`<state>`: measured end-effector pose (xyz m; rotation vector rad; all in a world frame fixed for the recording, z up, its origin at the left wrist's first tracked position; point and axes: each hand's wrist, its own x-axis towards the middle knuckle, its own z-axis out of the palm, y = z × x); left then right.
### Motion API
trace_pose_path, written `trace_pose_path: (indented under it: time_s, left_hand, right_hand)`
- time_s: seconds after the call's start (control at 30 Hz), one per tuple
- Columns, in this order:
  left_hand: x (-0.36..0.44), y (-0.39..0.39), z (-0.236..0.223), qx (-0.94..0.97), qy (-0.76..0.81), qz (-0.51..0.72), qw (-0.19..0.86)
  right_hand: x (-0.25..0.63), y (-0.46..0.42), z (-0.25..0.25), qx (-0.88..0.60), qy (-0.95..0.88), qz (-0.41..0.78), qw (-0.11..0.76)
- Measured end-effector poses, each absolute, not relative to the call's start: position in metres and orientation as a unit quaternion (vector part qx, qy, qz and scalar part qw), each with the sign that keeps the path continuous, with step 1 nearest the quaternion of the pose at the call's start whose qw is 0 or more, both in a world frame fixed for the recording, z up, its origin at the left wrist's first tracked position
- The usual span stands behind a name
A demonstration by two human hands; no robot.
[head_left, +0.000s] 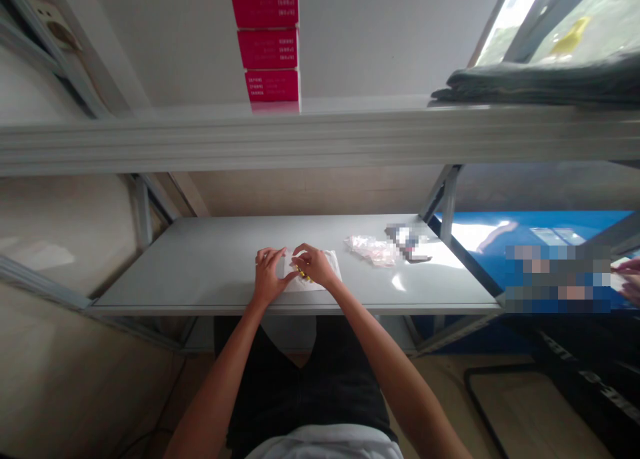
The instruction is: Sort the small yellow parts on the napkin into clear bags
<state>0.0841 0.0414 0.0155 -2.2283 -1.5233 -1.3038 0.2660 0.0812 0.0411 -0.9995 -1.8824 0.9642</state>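
Two hands, the left hand and right hand, curl narrowly onto a white sheet near the bench's front edge, a small yellow item between them; a clear plastic bag lies toward the right edge.

Paper on shelf, probably packets rightward

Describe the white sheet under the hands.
The white sheet is thin, maybe paper or film; its exact material is hard to tell at this distance. It lies on the grey shelf near the front edge, with a raised part between the left hand and right hand, which both touch it. A small yellow item sits on it.
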Motion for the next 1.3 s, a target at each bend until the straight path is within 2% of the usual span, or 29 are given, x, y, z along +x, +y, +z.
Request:
trace_pose_path:
  time_s: [0.23,0.4,0.53,0.7,1.1,1.23,1.3]
  left_hand:
    - [0.083,0.041,0.016,-0.729,-0.498,-0.466,0.065]
    - [0.084,0.04,0.016,-0.729,-0.486,-0.476,0.073]
    - [0.086,0.04,0.017,-0.714,-0.511,-0.474,0.068]
    - [0.088,0.038,0.016,-0.73,-0.507,-0.453,0.067]
    - [0.087,0.038,0.014,-0.733,-0.51,-0.447,0.05]
    - [0.087,0.039,0.015,-0.74,-0.503,-0.443,0.055]
    - [0.087,0.041,0.015,-0.748,-0.503,-0.43,0.052]
  right_hand:
    - [0.268,0.086,0.039,-0.365,-0.765,0.369,0.381]
    - [0.272,0.084,0.048,-0.346,-0.803,0.362,0.323]
    - [0.28,0.079,0.053,-0.313,-0.814,0.374,0.317]
    - [0.283,0.074,0.054,-0.358,-0.811,0.342,0.312]
    - [0.285,0.081,0.051,-0.343,-0.795,0.309,0.392]
    - [0.315,0.087,0.028,-0.412,-0.735,0.262,0.471]
    - [0.33,0.088,0.015,-0.45,-0.727,0.222,0.468]
